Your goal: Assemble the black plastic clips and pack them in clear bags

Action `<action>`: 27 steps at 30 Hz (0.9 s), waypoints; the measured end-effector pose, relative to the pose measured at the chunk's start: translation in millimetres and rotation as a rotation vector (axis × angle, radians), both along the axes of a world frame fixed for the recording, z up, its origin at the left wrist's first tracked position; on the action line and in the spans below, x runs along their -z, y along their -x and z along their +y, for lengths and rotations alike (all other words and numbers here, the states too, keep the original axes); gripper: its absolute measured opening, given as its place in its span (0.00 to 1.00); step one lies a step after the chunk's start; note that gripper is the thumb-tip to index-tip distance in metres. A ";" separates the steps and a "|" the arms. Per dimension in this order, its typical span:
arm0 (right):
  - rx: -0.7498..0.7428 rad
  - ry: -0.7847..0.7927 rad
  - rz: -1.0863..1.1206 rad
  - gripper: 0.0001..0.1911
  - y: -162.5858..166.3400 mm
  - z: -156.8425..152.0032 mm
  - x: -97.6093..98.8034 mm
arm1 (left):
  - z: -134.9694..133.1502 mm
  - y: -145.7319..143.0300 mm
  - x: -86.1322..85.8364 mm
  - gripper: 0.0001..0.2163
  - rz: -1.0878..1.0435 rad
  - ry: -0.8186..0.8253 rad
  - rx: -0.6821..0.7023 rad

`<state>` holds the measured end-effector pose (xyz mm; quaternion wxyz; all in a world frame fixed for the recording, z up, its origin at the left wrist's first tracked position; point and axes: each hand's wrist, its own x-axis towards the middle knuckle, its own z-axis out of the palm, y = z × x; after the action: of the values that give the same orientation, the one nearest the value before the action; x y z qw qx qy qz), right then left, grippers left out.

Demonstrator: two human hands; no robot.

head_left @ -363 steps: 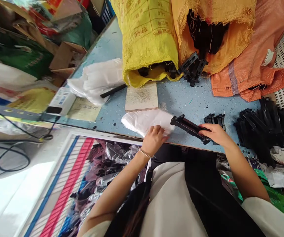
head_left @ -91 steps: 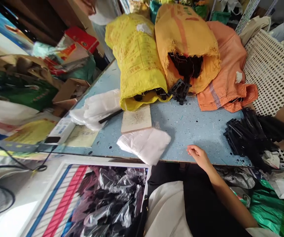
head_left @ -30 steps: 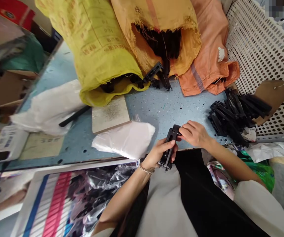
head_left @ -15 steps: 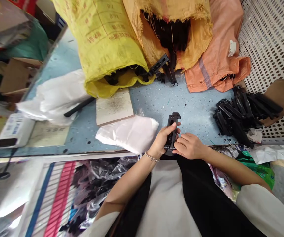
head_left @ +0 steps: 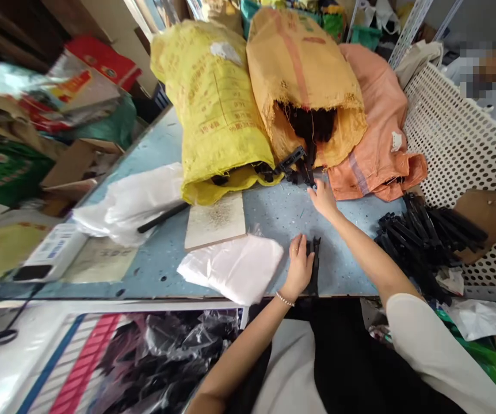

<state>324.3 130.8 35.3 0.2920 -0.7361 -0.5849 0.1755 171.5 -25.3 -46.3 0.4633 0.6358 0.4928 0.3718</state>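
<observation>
My left hand (head_left: 300,265) is closed round a black plastic bracket (head_left: 314,265) that stands on edge near the front of the blue table (head_left: 274,213). My right hand (head_left: 323,198) reaches across the table, fingers stretched out and touching the black plastic parts (head_left: 296,164) that spill from the torn orange-yellow sack (head_left: 304,86). A stack of clear white plastic bags (head_left: 235,267) lies just left of my left hand.
A yellow woven sack (head_left: 213,103) and an orange sack (head_left: 381,138) lie at the back. A pile of black brackets (head_left: 424,241) sits at right by a white perforated basket (head_left: 459,149). A beige board (head_left: 217,219) and crumpled white plastic (head_left: 131,198) are left. Another person sits at top right.
My right hand has let go of the bracket and reached forward to the parts at the sack's mouth. My left hand has set the bracket down on the table, still gripping it.
</observation>
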 end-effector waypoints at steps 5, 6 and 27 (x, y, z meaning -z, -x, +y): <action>0.075 0.050 0.214 0.15 -9.0 55.0 7.7 | 4.2 12.3 8.6 0.25 0.003 -0.029 0.019; 0.062 0.052 0.266 0.16 -10.7 51.7 8.0 | 7.0 16.3 5.5 0.25 -0.020 -0.026 -0.001; -0.318 -0.392 -0.166 0.23 -19.2 -142.0 -39.7 | 26.6 7.1 -108.7 0.21 -0.840 0.646 0.199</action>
<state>343.5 -11.3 75.0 0.3487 -0.5763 -0.7379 0.0414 164.4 1.3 62.4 0.8255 0.3010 0.2918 0.3779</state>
